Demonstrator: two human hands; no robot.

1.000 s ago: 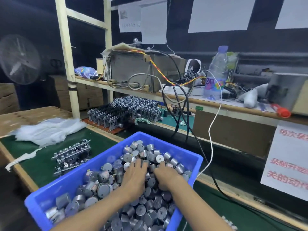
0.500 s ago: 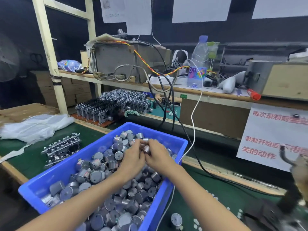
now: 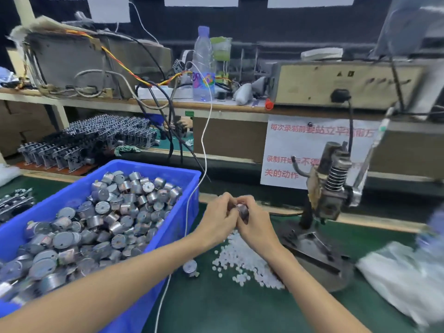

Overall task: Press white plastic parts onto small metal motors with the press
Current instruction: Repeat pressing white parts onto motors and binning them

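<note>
My left hand [image 3: 219,217] and my right hand [image 3: 255,223] meet above the green mat, to the right of the blue bin. Together they hold small metal motors [image 3: 242,211] between the fingertips. A heap of small white plastic parts [image 3: 242,259] lies on the mat just below the hands. One loose motor [image 3: 190,267] lies on the mat beside the heap. The blue bin [image 3: 185,179] at the left is full of metal motors [image 3: 103,224]. The hand press [image 3: 329,188] stands to the right on its dark base plate [image 3: 317,258].
A white cable [image 3: 192,200] runs down past the bin's right wall. White plastic bags [image 3: 403,272] lie at the right. Racks of metal parts [image 3: 91,143] sit behind the bin. A shelf carries a water bottle [image 3: 203,66] and electrical boxes. A printed sign [image 3: 288,152] leans behind the press.
Both hands lifted out of the blue bin holding motors and moved right, over the white parts. The view swung right, bringing the press into sight.
</note>
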